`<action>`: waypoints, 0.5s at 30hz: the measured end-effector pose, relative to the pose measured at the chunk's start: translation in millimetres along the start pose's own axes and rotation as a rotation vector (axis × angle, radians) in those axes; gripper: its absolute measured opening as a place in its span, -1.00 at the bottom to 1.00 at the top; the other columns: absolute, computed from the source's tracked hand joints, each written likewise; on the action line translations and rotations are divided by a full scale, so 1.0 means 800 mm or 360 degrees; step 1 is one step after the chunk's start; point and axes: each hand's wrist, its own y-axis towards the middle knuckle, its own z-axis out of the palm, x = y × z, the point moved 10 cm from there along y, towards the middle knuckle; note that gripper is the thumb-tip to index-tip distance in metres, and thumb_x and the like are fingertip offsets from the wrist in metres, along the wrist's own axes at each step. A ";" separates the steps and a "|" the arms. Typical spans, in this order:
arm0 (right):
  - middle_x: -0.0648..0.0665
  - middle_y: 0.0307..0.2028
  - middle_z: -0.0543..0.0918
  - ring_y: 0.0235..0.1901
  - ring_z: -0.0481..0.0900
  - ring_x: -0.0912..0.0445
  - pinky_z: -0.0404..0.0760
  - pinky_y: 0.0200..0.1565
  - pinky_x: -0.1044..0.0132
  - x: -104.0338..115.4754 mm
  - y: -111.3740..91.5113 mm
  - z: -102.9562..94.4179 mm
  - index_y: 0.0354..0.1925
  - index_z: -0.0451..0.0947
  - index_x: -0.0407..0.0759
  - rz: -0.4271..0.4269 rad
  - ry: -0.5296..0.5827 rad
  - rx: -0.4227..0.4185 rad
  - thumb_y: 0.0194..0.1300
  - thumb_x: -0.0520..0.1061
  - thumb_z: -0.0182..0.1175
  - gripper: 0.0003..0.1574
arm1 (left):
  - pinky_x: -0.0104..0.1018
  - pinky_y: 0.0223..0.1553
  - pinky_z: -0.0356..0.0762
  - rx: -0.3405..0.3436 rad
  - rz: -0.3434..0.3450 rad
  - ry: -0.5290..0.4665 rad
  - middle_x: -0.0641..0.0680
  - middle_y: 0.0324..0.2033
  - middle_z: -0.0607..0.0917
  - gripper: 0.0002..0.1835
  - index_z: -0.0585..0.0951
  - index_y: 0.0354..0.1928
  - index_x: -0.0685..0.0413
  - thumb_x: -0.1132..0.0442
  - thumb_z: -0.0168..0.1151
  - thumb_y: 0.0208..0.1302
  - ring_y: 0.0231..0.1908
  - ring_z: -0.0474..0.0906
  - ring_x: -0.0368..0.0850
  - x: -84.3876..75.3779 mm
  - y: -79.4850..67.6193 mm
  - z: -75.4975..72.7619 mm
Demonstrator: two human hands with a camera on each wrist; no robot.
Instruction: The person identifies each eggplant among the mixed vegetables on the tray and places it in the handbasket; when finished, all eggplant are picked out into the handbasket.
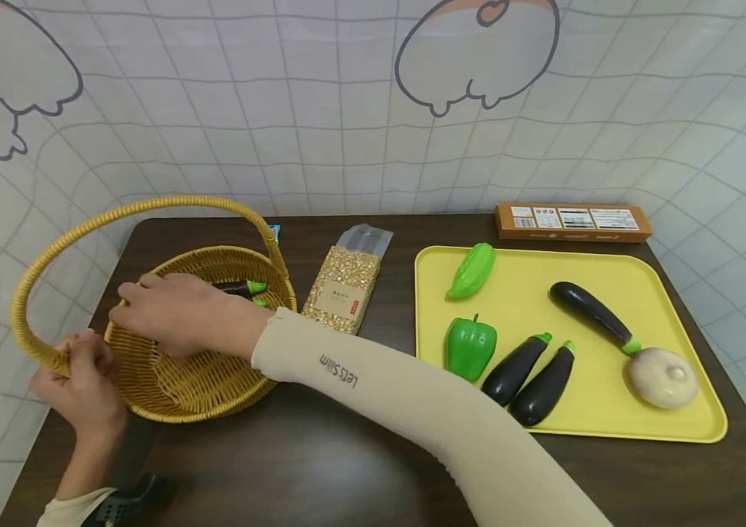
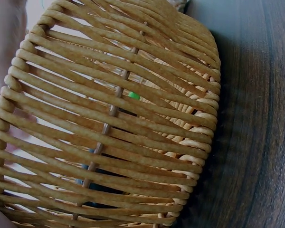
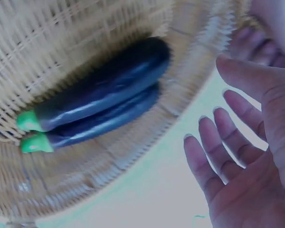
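Note:
A yellow wicker basket [image 1: 195, 388] stands at the left of the table. My left hand [image 1: 86, 384] grips its tall hoop handle [image 1: 20, 304] low at the left side. Over the basket's left part is my right hand [image 1: 178, 311], partly covering the inside. In the right wrist view that hand's fingers [image 3: 211, 137] are spread near the rim and hold nothing. Two dark eggplants, an upper one [image 3: 104, 88] and a lower one [image 3: 109, 116], lie side by side in the basket with green stem ends. Through the weave, the left wrist view shows only bits of the contents.
A bag of corn kernels [image 1: 342, 285] lies right of the basket. The yellow tray [image 1: 649, 421] holds several eggplants, a green pepper [image 1: 470, 348], a ridged green vegetable [image 1: 473, 271] and a round pale vegetable [image 1: 662, 377]. An orange-brown box [image 1: 570, 223] sits behind the tray.

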 end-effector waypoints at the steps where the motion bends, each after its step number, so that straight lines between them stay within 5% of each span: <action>1: 0.04 0.49 0.28 0.39 0.33 0.13 0.46 0.20 0.41 0.005 -0.005 -0.007 0.56 0.26 0.23 -0.0028 0.0005 -0.0025 0.61 0.16 0.10 -0.34 | -0.37 -0.68 -0.12 0.0006 0.0009 0.0000 0.06 -0.79 0.23 -0.48 0.13 -0.69 0.48 0.57 0.13 0.41 -0.79 0.02 -0.24 -0.001 0.000 0.001; 8: 0.04 0.29 0.49 0.24 0.46 0.14 0.49 0.06 0.43 0.024 -0.059 -0.047 0.45 0.41 0.15 -0.0194 -0.0006 -0.0252 0.68 0.02 -0.02 -0.52 | -0.39 -0.68 -0.09 0.0043 0.0055 -0.0046 0.06 -0.77 0.23 -0.48 0.11 -0.69 0.49 0.58 0.11 0.41 -0.76 0.04 -0.24 -0.008 0.001 0.006; 15: 0.10 0.09 0.55 0.05 0.52 0.18 0.46 -0.13 0.43 0.022 -0.115 -0.059 0.26 0.54 0.10 -0.0258 0.0053 -0.0292 0.71 0.00 -0.13 -0.62 | -0.39 -0.70 -0.11 0.0040 0.0037 -0.0046 0.05 -0.80 0.22 -0.46 0.08 -0.70 0.44 0.59 0.09 0.40 -0.79 0.01 -0.25 -0.003 0.001 0.003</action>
